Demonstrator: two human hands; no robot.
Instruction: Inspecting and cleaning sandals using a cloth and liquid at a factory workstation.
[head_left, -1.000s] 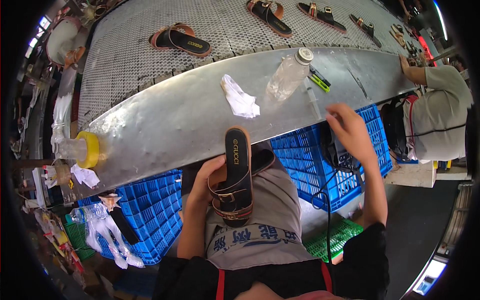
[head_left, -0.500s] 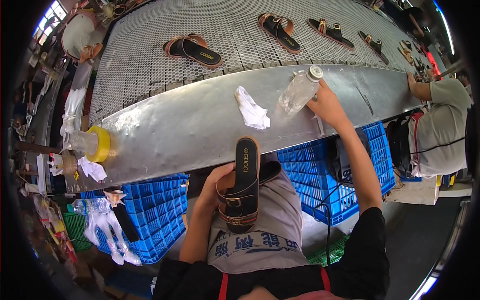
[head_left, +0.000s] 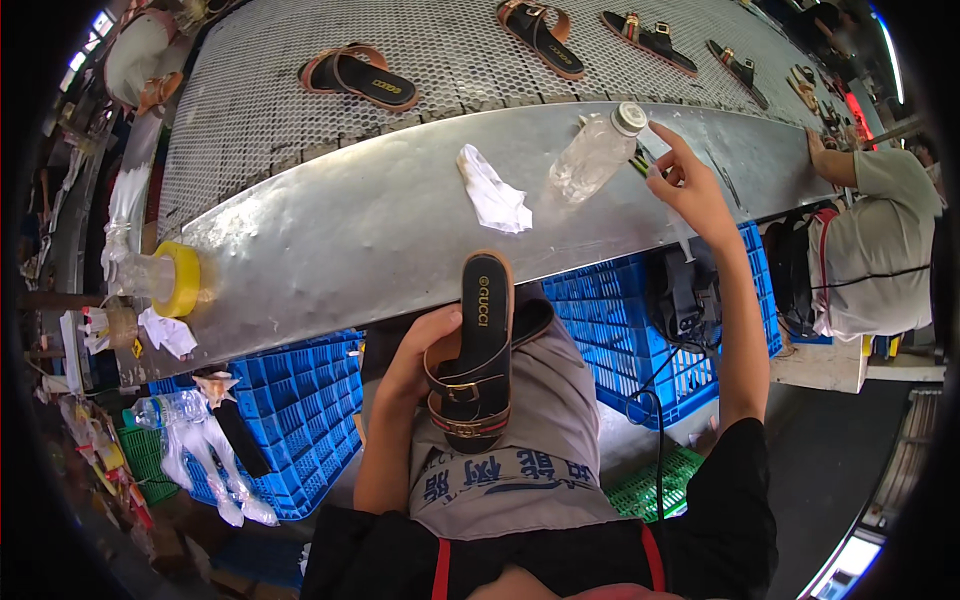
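A black slide sandal (head_left: 485, 345) with a tan edge, a buckle and a striped strap is gripped in my left hand (head_left: 421, 350), its sole facing up toward me in front of the apron. Behind it shows part of a second dark sandal (head_left: 532, 318); whether my left hand holds that too is hidden. Over the metal ledge, my right hand (head_left: 695, 195) has its fingers curled around a thin, clear, stick-like tool (head_left: 683, 238), whose kind I cannot make out. Just left of those fingers lies a clear bottle (head_left: 590, 160) with a white cap, tilted on the ledge.
A crumpled white cloth (head_left: 492, 190) lies on the metal ledge (head_left: 350, 220). Beyond, several sandals (head_left: 375, 80) rest on the mesh conveyor (head_left: 250, 110). Yellow tape (head_left: 178, 279) sits at the left end. Blue crates (head_left: 290, 420) stand below; a co-worker (head_left: 870, 250) is at right.
My right hand has moved right and up, away from the bottle, and the thin clear tool now shows below its fingers. The left hand keeps the sandal; the whole view has shifted slightly.
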